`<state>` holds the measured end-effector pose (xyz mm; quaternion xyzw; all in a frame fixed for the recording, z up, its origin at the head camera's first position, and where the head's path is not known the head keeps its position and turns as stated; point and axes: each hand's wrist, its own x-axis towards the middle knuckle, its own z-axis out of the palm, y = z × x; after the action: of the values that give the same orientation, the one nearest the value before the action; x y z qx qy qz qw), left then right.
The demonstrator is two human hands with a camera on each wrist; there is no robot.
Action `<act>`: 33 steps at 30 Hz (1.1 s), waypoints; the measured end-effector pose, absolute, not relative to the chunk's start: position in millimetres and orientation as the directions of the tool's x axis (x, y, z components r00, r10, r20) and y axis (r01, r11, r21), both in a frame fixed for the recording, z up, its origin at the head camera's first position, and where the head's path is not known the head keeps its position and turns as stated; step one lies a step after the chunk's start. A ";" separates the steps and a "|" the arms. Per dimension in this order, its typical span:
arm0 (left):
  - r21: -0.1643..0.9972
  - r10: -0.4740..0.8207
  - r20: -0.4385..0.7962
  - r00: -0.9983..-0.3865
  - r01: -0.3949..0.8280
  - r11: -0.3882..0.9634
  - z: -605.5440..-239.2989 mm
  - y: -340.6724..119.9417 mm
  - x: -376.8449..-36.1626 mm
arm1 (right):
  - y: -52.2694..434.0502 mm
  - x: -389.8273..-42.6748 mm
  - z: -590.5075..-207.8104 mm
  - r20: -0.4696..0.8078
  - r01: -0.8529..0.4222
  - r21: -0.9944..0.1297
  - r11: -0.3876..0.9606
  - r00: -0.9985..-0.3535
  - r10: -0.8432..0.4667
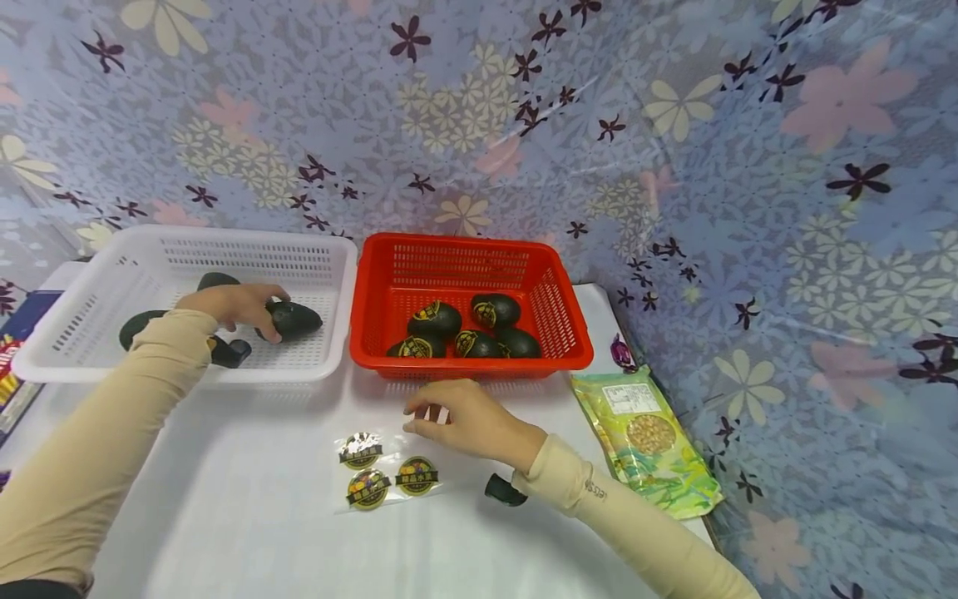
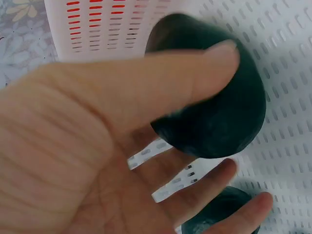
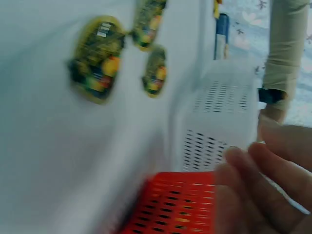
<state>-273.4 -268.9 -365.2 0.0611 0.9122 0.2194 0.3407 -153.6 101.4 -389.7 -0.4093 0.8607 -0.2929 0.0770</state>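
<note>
Labelled avocados [image 1: 436, 323] lie in the red basket [image 1: 479, 366]; three stickers [image 1: 367, 491] seem left; the left hand [image 1: 238, 304] pinches another avocado [image 1: 299, 320]; the right hand [image 1: 479, 423] holds nothing, fingers loosely bent.

Smooth-skinned avocado [image 2: 234, 112], smooth plastic red basket [image 1: 464, 363] and white basket [image 1: 343, 291], glossy stickers [image 1: 417, 476]

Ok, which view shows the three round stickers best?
The head view: all three round stickers appear whole, uncovered, their printing clear. The right wrist view shows them blurred, one cut by the top edge; the left wrist view shows none.
</note>
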 end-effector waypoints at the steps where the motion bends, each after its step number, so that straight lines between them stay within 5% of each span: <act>1: 0.435 0.259 -0.600 -0.757 -0.037 0.900 -365.9 -268.8 -273.4 | 102.2 -153.0 -394.5 0.064 -0.656 -0.555 0.511 -0.647 -0.760; 10: 0.387 0.235 -0.665 -0.709 -0.058 0.920 -365.0 -262.5 -273.0 | 101.1 -147.1 -427.3 -0.221 -0.609 -0.442 0.659 -0.638 -0.738; 33: 0.428 0.261 -0.684 -0.681 -0.084 0.900 -368.8 -256.5 -276.3 | 93.5 -138.2 -440.6 -0.285 -0.488 -0.491 0.722 -0.693 -0.662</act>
<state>-276.3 -256.5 -368.8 0.0497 0.8906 0.2180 0.3961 -138.2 93.5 -440.6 -0.3196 0.8997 -0.1923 0.2268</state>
